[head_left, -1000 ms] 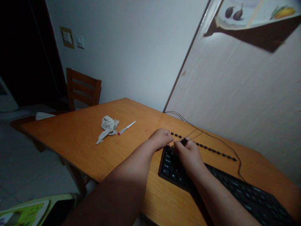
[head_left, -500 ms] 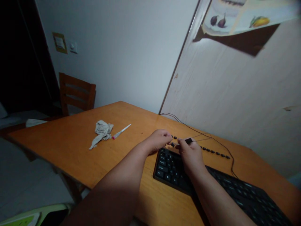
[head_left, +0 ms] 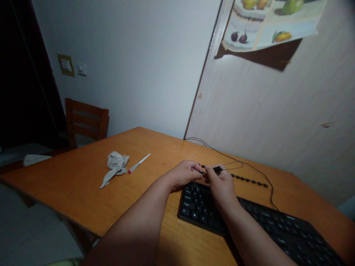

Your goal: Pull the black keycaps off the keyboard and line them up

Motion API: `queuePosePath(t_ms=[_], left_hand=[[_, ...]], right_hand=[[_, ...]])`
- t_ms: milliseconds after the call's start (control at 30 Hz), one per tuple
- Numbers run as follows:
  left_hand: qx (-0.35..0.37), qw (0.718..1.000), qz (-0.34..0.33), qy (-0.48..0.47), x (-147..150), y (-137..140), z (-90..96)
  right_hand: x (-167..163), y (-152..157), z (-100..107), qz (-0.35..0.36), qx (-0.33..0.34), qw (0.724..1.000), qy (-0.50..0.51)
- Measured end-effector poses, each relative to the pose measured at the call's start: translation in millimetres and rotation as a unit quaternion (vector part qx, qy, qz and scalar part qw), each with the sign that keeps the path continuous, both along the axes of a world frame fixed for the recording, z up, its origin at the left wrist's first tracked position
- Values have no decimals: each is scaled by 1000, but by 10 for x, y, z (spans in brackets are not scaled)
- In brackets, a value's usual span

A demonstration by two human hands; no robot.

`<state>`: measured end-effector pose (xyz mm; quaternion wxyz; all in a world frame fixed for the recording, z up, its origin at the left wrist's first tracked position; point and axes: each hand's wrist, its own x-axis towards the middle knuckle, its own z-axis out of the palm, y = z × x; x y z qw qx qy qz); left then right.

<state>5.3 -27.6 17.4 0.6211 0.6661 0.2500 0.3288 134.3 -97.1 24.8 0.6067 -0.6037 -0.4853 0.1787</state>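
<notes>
A black keyboard (head_left: 195, 205) lies on the wooden table, a gap in its keys showing near my right wrist. My right hand (head_left: 222, 184) is closed around a wire keycap puller (head_left: 218, 169) with a black grip. Thin wire loops stick out of it to the right. At the puller's left end, my left hand (head_left: 184, 173) pinches a small black keycap (head_left: 201, 171). Both hands meet just above the keyboard's far left corner. Beyond them a row of loose black keycaps (head_left: 246, 179) lies on the table, partly hidden by my hands.
A crumpled grey cloth (head_left: 117, 164) and a white brush-like stick with a pink end (head_left: 139, 163) lie on the left of the table (head_left: 83, 177). A thin cable (head_left: 257, 170) runs along the wall side. A wooden chair (head_left: 87, 120) stands beyond.
My left fingers have closed in on the keycap at the puller's end, and the hands are nearer each other. The view has tilted up slightly.
</notes>
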Motion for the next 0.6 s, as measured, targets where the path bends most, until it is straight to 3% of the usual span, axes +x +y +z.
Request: queuePosePath(t_ms=[200, 467, 600], left_hand=[[-5, 1000, 15, 9, -38, 39, -21], [-44, 991, 124, -10, -54, 197, -95], [-25, 988, 153, -12, -55, 206, -127]], right_hand=[[-9, -8, 54, 11, 38, 998, 56], [143, -52, 173, -30, 58, 993, 101], [205, -76, 258, -37, 55, 991, 118]])
